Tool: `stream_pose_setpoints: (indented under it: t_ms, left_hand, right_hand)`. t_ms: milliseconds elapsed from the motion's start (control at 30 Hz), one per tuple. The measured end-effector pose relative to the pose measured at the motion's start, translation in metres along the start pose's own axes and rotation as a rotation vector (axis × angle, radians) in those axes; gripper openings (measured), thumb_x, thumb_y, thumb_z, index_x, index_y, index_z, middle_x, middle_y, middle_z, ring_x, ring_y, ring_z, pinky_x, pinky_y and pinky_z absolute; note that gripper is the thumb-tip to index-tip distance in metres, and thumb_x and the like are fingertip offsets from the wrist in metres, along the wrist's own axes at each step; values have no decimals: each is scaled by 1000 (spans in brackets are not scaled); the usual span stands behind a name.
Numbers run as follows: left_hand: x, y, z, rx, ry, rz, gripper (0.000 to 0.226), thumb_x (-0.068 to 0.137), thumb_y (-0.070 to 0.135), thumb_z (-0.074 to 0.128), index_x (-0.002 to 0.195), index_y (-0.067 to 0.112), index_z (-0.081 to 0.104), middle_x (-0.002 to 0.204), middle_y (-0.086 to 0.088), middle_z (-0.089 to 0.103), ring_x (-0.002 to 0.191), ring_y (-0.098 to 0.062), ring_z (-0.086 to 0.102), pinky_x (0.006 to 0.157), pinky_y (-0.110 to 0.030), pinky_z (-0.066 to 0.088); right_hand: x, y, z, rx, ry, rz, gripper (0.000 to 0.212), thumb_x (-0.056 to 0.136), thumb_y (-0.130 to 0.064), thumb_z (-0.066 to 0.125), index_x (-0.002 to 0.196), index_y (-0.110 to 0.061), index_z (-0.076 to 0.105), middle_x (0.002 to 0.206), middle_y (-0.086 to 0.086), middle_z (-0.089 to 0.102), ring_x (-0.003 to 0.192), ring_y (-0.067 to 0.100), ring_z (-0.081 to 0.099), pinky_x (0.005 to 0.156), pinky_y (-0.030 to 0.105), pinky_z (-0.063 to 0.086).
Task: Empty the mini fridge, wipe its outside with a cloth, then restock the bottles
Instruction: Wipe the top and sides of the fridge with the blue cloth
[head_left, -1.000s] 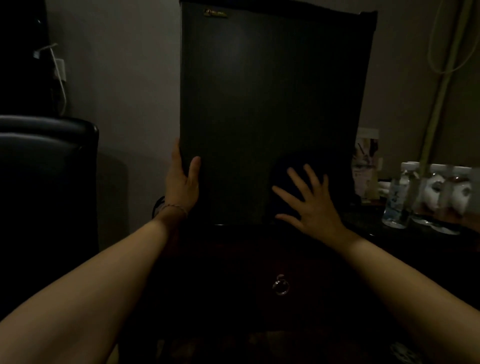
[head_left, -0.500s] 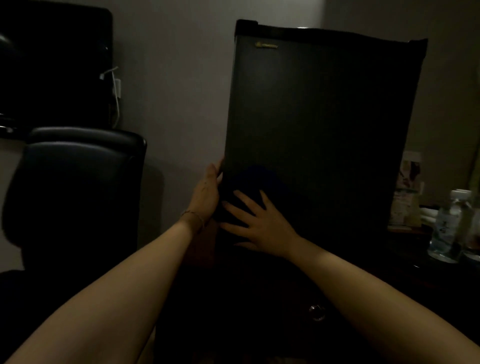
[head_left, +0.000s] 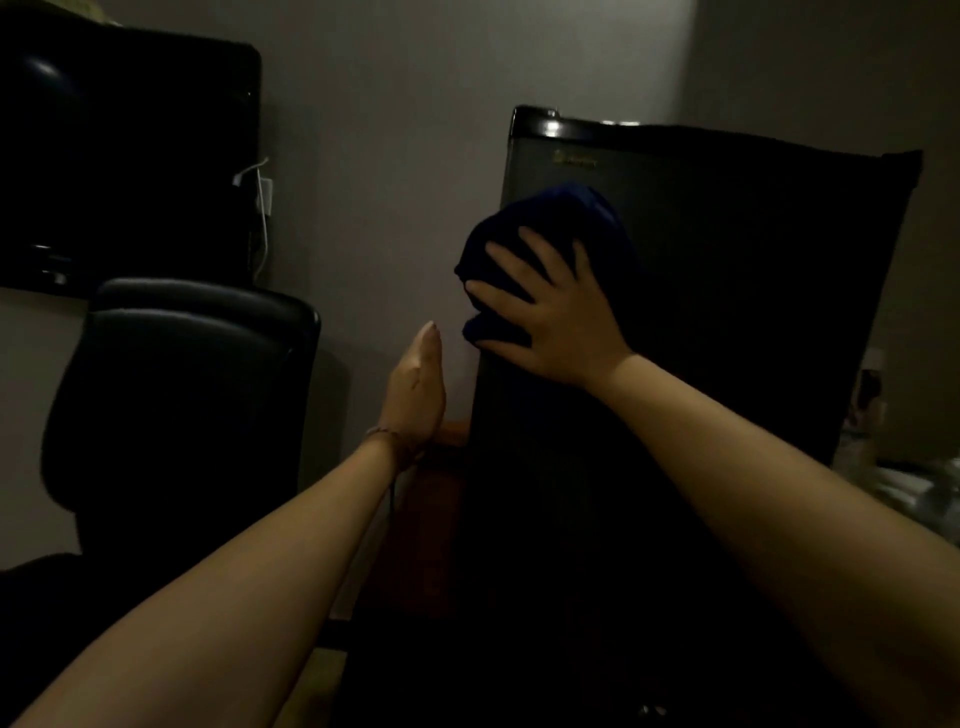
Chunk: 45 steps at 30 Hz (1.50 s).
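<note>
While the mini fridge (head_left: 727, 364) stands upright with its door closed, filling the frame from centre towards 3 o'clock, a dark blue cloth (head_left: 550, 228) is pressed flat against the upper left part of its door, near the left edge. The cloth is covered by the right hand (head_left: 545, 322), whose fingers are spread and straight over the fabric rather than curled round it. At 9 o'clock of that hand, the left hand (head_left: 415, 389) is held edge-on with straight fingers, released and grasping nothing, just beside the fridge's left side; whether contact is made cannot be told. A thin bracelet (head_left: 387, 441) is worn on its wrist. Further out at 9 o'clock a black padded chair (head_left: 182, 405) is seen, with a white cable (head_left: 262, 218) hanging on the wall above it.
</note>
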<state>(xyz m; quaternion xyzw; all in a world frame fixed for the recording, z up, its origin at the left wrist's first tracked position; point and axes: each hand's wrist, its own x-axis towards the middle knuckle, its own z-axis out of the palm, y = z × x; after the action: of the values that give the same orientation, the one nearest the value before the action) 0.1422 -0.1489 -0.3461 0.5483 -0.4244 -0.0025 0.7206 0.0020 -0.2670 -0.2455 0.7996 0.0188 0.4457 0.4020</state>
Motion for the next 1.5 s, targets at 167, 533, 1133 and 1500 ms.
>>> stream_pose_setpoints:
  t_ms: [167, 533, 1133, 1500]
  left_hand:
    - [83, 85, 0, -9, 64, -47, 62, 104, 55, 22, 154, 21, 30, 158, 3, 35, 143, -12, 34, 121, -41, 25]
    - [204, 221, -1, 96, 23, -122, 81, 89, 74, 17, 152, 26, 33, 157, 3, 36, 142, -15, 36, 118, -47, 31]
    - [219, 269, 60, 674, -675, -181, 95, 74, 89, 42, 151, 33, 33, 161, 7, 28, 151, -21, 10, 121, -51, 15]
    - [274, 242, 50, 629, -417, -273, 68, 82, 54, 72, 136, 19, 52, 134, -1, 53, 122, -18, 51, 102, -29, 40]
  right_hand:
    - [68, 53, -23, 3, 44, -10, 55, 94, -58, 52, 140, -28, 57, 155, 9, 42, 146, 40, 31, 113, 66, 19]
    - [145, 109, -58, 255, -172, 142, 53, 93, -59, 51, 140, -34, 54, 150, 9, 49, 130, 42, 50, 88, 52, 50]
    - [133, 262, -72, 956, -1004, 701, 114, 57, -97, 52, 154, -41, 29, 165, -6, 18, 153, 10, 7, 124, 44, 15]
    - [146, 292, -1, 946, -1034, 558, 89, 75, -90, 33, 153, -53, 12, 167, -10, -4, 154, 18, -9, 124, 49, 2]
